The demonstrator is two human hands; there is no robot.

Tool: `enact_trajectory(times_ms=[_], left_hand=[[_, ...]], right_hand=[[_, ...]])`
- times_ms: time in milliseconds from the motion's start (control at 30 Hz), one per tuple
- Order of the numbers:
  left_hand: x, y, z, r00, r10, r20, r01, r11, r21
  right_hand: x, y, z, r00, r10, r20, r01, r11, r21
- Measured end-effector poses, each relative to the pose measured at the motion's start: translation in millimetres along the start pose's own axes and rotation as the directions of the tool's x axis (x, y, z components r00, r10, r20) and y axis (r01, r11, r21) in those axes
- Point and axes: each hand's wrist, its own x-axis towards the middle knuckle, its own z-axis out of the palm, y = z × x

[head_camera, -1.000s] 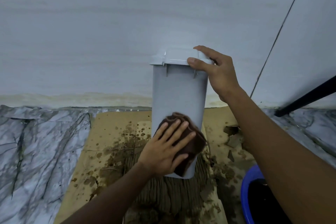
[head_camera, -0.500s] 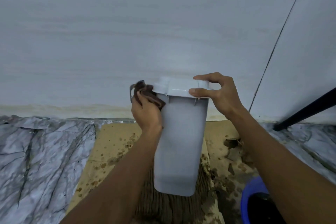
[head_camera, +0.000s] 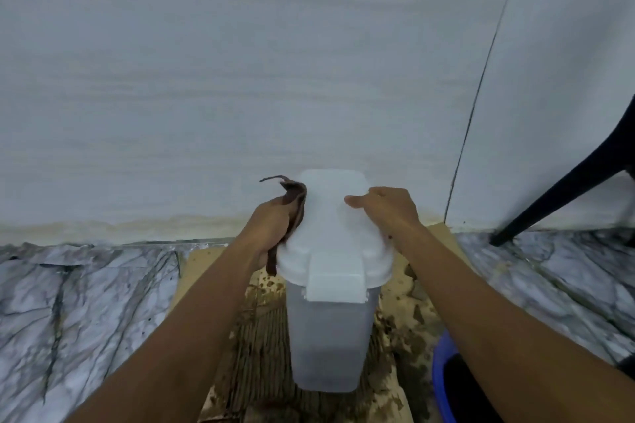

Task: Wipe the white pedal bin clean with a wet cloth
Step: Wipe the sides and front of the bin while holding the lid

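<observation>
The white pedal bin (head_camera: 328,330) stands upright in the middle of the view, its lid (head_camera: 331,240) closed and facing up at me. My left hand (head_camera: 273,221) holds a dark brown cloth (head_camera: 294,204) against the lid's left edge; a strip of cloth hangs down below the hand. My right hand (head_camera: 386,211) grips the lid's right side, fingers curled over the top, thumb pointing left.
The bin rests over a stained, wet cardboard sheet (head_camera: 261,354) on a marble-patterned floor (head_camera: 86,302). A blue basin (head_camera: 446,385) sits at lower right. A pale wall (head_camera: 240,79) rises behind; a black chair leg (head_camera: 556,189) slants at right.
The bin has swung from tilted away to upright with its lid toward me. My left hand went from wiping the bin's body up to the lid's left edge with the cloth.
</observation>
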Motion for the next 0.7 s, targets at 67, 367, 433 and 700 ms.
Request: enact_trajectory(times_ms=[67, 367, 433, 700], left_hand=[[-5.4, -10.3, 2.0, 1.000, 0.012, 0.014, -0.014, 0.994, 0.107], [-13.9, -25.5, 2.6, 0.995, 0.086, -0.041, -0.079, 0.985, 0.157], [-16.2, -27.1, 2.5, 0.995, 0.094, -0.036, -0.086, 0.980, 0.179], [-20.6, -26.7, 3.7, 0.982, 0.073, -0.174, -0.048, 0.988, 0.144]], right_hand=[[-7.9, 6.5, 1.0, 0.998, 0.052, 0.047, -0.053, 0.999, 0.013], [-34.0, 7.0, -8.6, 0.956, 0.114, 0.271, -0.078, 0.987, -0.141], [-38.5, 2.0, -14.8, 0.941, 0.136, 0.309, -0.081, 0.979, -0.185], [-44.1, 4.0, -14.0, 0.937, 0.091, 0.336, -0.068, 0.995, -0.079]])
